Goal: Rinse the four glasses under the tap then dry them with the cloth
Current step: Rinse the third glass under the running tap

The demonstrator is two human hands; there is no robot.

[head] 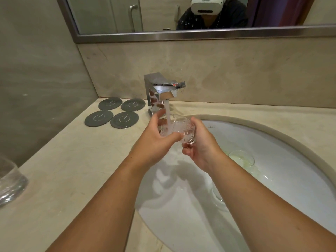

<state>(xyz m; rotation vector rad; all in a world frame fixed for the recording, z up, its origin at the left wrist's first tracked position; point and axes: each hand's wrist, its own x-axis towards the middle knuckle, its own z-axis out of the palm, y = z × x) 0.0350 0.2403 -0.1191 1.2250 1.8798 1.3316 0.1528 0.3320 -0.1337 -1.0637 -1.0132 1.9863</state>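
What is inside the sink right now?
One clear glass sits in the white sink. A second glass peeks from under the right forearm, which covers most of it.

The tap [163, 91] is seen to be made of mirror-polished chrome metal, the basin [281, 142] of glossy white ceramic, the counter [72, 170] of smooth veined beige stone, the coasters [124, 120] of matt dark grey material, the glass [182, 127] of clear wet glassware and the mirror frame [200, 34] of brushed metal.

On my left, four round dark-grey coasters [124, 120] lie two-by-two on the beige stone counter [72, 170]; a steel-framed wall mirror [109, 15] hangs above.
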